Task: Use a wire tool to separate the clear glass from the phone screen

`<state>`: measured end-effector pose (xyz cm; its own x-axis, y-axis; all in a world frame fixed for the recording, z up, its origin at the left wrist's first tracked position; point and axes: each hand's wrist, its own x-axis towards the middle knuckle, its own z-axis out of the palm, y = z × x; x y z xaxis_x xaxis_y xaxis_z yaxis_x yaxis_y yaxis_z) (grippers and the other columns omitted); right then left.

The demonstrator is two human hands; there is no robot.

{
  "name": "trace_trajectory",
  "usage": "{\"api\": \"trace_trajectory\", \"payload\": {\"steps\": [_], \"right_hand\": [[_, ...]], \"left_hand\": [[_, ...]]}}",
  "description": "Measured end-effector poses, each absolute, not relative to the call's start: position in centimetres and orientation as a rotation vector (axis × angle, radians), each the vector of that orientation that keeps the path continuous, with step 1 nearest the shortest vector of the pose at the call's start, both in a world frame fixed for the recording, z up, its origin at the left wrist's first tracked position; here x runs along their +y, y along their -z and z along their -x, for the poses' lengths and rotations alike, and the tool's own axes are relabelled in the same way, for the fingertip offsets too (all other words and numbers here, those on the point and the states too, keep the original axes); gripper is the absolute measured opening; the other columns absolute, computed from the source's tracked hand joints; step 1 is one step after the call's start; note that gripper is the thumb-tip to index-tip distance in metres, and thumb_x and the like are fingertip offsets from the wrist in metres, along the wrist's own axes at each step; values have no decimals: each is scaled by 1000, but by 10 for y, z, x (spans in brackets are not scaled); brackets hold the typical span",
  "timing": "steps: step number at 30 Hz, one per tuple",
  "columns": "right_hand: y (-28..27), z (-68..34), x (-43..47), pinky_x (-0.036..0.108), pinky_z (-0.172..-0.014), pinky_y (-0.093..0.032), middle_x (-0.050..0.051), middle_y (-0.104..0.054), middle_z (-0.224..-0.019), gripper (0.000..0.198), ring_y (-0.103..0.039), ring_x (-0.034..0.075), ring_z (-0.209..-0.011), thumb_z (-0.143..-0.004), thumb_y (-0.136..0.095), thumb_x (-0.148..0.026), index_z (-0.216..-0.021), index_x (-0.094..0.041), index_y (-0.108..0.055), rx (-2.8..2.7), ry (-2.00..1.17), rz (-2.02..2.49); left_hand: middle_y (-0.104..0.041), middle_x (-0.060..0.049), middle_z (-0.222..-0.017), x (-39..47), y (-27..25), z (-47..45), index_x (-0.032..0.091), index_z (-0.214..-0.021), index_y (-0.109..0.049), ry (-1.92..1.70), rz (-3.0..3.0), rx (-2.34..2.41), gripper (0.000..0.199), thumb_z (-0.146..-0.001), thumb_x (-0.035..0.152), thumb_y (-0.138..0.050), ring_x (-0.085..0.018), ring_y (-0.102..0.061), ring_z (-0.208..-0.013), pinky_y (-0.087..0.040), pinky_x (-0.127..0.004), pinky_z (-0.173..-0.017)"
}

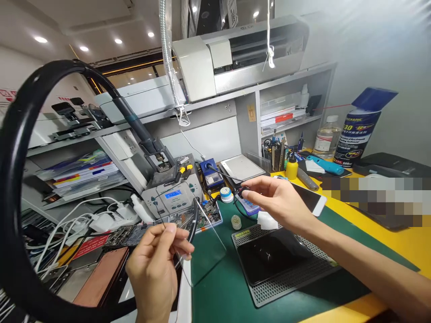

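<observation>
Near the bottom centre, my left hand (158, 264) pinches the edge of a thin clear sheet. The sheet is phone-sized with a fine dark outline, like a glass screen protector (210, 251), and is held tilted above the mat. My right hand (279, 202) hovers with curved thumb and forefinger slightly apart, and I see nothing between them. Behind its fingertips runs a black cable or rod. Below that hand, a black phone (272, 255) lies face up on a grey perforated pad (266, 291). A crumpled white wipe (267, 220) rests at the phone's far edge.
A green mat (212, 300) covers the yellow bench. A black ring lamp (13, 157) arches at left. Behind stand a rework station (175, 199), a parts tray (215, 217), a small jar (236, 221), a white phone (316, 204) and a spray can (353, 134).
</observation>
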<state>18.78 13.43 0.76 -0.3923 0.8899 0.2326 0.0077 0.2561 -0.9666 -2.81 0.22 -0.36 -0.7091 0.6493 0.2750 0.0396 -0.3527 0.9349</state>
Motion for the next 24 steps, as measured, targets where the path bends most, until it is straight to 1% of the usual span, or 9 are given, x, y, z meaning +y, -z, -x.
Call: {"api": "trace_trajectory", "payload": {"steps": [1, 2, 4, 6, 9, 14, 16, 20, 24], "right_hand": [[-8, -189, 138, 29, -65, -44, 3, -70, -86, 37, -57, 15, -71, -81, -75, -48, -104, -18, -72, -1714, -1175, 866], [-7, -189, 140, 29, -65, -43, 3, -70, -84, 33, -57, 16, -71, -81, -76, -45, -99, -18, -75, -1792, -1105, 892], [-5, -187, 144, 30, -63, -41, 2, -69, -74, 26, -56, 17, -67, -80, -75, -40, -93, -18, -79, -1954, -994, 934], [-3, -184, 145, 29, -62, -39, 2, -67, -70, 25, -56, 17, -65, -82, -73, -37, -97, -18, -80, -2080, -889, 954], [0, -180, 145, 29, -63, -40, 2, -70, -74, 28, -58, 17, -65, -85, -68, -35, -105, -18, -80, -2209, -761, 962], [1, -176, 144, 30, -65, -44, 2, -71, -75, 29, -62, 17, -66, -91, -65, -34, -110, -17, -78, -2343, -647, 969], [2, -175, 144, 31, -68, -48, 1, -71, -78, 27, -64, 17, -69, -93, -65, -33, -112, -17, -76, -2385, -617, 963], [4, -172, 145, 36, -78, -55, 2, -73, -93, 25, -68, 17, -79, -97, -66, -34, -115, -17, -71, -2490, -575, 938], [4, -170, 146, 38, -82, -58, 4, -73, -101, 25, -70, 18, -87, -100, -64, -36, -115, -16, -69, -2619, -534, 923]], "left_hand": [[-73, -3, -64, 3, 4, 30, 16, -73, -70, -2141, -887, 1500, 20, -75, 32, -79, -17, -64, -45, -50, -26, -40], [-74, -3, -65, 4, 4, 32, 15, -74, -69, -2155, -876, 1506, 19, -76, 32, -79, -17, -65, -46, -51, -26, -40], [-74, -2, -64, 6, 6, 35, 15, -75, -69, -2174, -863, 1512, 19, -76, 32, -79, -17, -65, -46, -51, -25, -41], [-73, -1, -63, 8, 7, 38, 15, -76, -68, -2177, -870, 1509, 20, -76, 33, -79, -16, -65, -46, -51, -25, -42], [-74, -1, -65, 11, 11, 40, 16, -78, -68, -2154, -901, 1504, 22, -77, 34, -79, -16, -65, -47, -52, -25, -42], [-74, -1, -67, 13, 17, 42, 16, -81, -68, -2076, -965, 1511, 24, -79, 37, -78, -15, -66, -48, -52, -24, -43], [-74, -2, -67, 12, 18, 42, 16, -81, -68, -2046, -982, 1523, 24, -80, 38, -78, -15, -66, -48, -52, -24, -43], [-74, -2, -68, 11, 18, 42, 16, -81, -68, -2001, -992, 1541, 24, -80, 38, -77, -15, -67, -49, -52, -23, -42], [-74, -2, -67, 12, 16, 41, 15, -79, -68, -1973, -1000, 1548, 24, -80, 38, -77, -15, -67, -49, -52, -23, -42]]}}
